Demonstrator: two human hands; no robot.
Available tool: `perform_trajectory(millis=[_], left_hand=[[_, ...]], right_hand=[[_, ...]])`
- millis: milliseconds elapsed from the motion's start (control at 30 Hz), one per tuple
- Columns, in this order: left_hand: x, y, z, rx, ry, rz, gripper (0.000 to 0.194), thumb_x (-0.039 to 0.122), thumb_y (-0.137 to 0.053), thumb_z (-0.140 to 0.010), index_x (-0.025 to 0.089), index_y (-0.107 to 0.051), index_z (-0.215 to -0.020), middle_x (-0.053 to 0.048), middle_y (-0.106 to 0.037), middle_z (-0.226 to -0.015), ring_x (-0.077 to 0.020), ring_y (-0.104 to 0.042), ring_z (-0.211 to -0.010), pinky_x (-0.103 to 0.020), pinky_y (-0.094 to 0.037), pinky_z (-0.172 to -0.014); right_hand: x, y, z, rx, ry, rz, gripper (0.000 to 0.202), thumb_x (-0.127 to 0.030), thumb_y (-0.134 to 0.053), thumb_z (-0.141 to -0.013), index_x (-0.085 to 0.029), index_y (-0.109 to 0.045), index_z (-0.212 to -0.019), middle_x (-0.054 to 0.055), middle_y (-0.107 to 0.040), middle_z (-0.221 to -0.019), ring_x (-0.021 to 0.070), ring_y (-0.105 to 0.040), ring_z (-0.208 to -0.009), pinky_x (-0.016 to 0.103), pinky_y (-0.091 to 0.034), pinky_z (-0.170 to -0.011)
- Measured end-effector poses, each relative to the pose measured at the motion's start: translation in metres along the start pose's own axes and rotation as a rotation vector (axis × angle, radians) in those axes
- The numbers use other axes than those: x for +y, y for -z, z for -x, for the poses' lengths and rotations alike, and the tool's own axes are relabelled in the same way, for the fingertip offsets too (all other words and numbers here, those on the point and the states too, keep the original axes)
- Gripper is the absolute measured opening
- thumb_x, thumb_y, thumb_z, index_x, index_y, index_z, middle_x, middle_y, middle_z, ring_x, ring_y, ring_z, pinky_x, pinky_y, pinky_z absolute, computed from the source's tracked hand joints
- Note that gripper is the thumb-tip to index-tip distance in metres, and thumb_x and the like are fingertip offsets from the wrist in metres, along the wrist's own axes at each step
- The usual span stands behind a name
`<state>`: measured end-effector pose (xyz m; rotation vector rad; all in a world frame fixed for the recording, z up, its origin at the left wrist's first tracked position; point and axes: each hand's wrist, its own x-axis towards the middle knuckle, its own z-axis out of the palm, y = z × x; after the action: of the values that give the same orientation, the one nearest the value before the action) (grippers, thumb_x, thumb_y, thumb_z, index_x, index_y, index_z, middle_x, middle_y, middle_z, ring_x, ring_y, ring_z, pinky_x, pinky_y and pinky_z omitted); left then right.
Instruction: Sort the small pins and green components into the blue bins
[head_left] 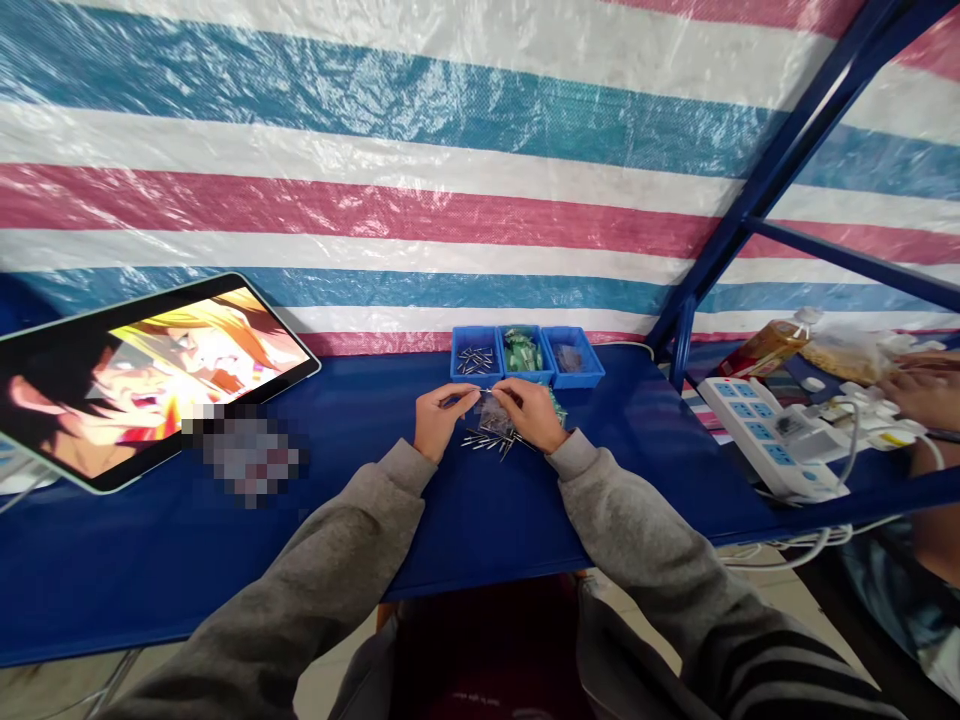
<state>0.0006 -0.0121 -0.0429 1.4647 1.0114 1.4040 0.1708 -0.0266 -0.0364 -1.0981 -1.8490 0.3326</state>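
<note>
My left hand (441,418) and my right hand (531,410) meet just in front of three small blue bins. Thumb and fingers of both are pinched on a small thin piece (485,390), pale or metallic; its exact kind is too small to make out. Below and between the hands lies a loose pile of slim metal pieces (495,440), with small clear parts (493,416) behind it. Some green pieces (559,406) show past my right hand. Similar metal pieces (475,358) fill the left bin, green pieces (523,352) the middle one, clear parts (570,358) the right one.
A tablet (97,478) playing a cartoon leans at the left, near a blurred-out patch. On the right stand a blue metal frame (720,260), a power strip (765,440) with cables, and a drink bottle (772,345). Another person's hand (926,388) is at the far right.
</note>
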Motion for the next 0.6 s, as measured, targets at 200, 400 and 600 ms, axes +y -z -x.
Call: perform_trajectory(millis=[200, 400, 600], left_hand=[[0.007, 0.001, 0.003, -0.004, -0.025, 0.052, 0.025, 0.039, -0.067, -0.078, 0.014, -0.065, -0.082, -0.008, -0.072, -0.085, -0.0168, -0.064, -0.069, -0.024, -0.047, -0.052], [0.006, 0.007, 0.005, -0.165, -0.263, -0.354, 0.021, 0.032, -0.055, -0.088, 0.017, -0.068, -0.091, -0.005, -0.07, -0.079, -0.015, -0.062, -0.067, -0.025, -0.047, -0.063], [0.001, 0.01, 0.001, -0.172, -0.387, -0.458, 0.026, 0.039, -0.058, -0.087, 0.018, -0.074, -0.089, -0.006, -0.07, -0.077, -0.0152, -0.059, -0.063, -0.027, -0.047, -0.066]], right_hand=[[0.0, -0.001, 0.001, 0.037, -0.014, 0.043, 0.03, -0.036, -0.047, -0.095, -0.018, -0.069, -0.084, 0.006, -0.071, -0.077, 0.0169, -0.063, -0.067, 0.027, -0.045, -0.066], [0.0, 0.004, 0.0, 0.161, -0.063, 0.046, 0.033, -0.038, -0.046, -0.094, -0.016, -0.069, -0.085, 0.005, -0.07, -0.072, 0.0169, -0.063, -0.062, 0.027, -0.046, -0.065], [-0.002, 0.006, -0.001, 0.162, -0.064, 0.043, 0.036, -0.04, -0.043, -0.095, -0.017, -0.068, -0.084, 0.005, -0.069, -0.071, 0.0164, -0.061, -0.061, 0.027, -0.046, -0.064]])
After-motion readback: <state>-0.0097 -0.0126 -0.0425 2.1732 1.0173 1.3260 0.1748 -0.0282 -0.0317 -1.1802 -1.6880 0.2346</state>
